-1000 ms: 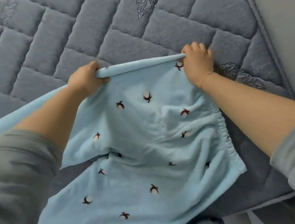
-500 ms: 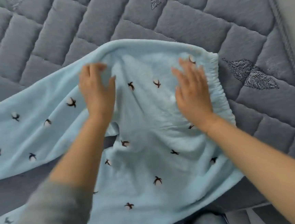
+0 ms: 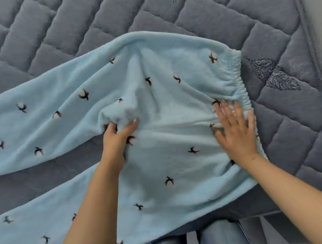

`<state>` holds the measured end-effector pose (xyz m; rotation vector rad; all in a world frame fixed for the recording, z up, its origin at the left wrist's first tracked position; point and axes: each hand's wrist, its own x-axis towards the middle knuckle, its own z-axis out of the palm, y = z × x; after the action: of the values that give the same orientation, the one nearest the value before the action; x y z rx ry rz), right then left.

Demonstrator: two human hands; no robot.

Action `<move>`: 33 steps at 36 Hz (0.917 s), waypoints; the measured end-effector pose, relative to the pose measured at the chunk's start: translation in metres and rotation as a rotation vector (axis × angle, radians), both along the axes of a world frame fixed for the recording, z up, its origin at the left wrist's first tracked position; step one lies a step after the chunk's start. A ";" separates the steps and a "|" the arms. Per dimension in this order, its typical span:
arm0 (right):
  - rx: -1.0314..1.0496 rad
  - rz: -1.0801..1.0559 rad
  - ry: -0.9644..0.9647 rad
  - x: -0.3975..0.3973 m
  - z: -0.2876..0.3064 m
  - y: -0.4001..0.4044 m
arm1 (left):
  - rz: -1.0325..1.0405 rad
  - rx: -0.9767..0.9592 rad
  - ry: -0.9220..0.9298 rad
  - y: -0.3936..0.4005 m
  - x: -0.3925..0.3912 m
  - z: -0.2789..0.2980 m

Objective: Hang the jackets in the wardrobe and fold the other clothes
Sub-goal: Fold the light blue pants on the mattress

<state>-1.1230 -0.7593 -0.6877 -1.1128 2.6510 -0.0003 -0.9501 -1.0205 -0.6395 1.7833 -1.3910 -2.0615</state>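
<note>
Light blue fleece trousers with small dark and white motifs lie spread on the grey quilted bed. The elastic waistband is at the right and both legs run off to the left. My left hand pinches a bunch of the fabric at the crotch, where the two legs part. My right hand lies flat with spread fingers on the fabric just beside the waistband.
The grey quilted bedspread has embroidered leaves at the right and a corded edge along the right side. The bed's front edge runs at the lower right. My own legs in blue trousers stand against it.
A second ago both hands held the trousers up by a taut edge; they laid them down on the bed. Since then my left hand slid down to the crotch and my right toward the waistband.
</note>
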 end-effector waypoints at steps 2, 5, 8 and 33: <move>-0.018 -0.081 -0.030 0.002 0.004 0.010 | 0.099 -0.058 -0.049 -0.002 0.015 -0.003; -0.118 -0.228 -0.077 0.008 0.008 0.029 | 0.039 -0.205 -0.213 0.005 0.024 -0.010; -0.223 -0.469 -0.135 0.017 0.016 0.050 | -0.069 -0.259 -0.320 0.020 0.024 -0.010; -0.107 -0.684 -0.741 -0.006 0.040 0.153 | -1.386 -0.600 -0.408 0.225 0.013 -0.028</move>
<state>-1.1291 -0.6062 -0.6472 -0.1066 2.1985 -0.5675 -0.9375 -0.7959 -0.6677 0.9680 -3.4962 -1.0909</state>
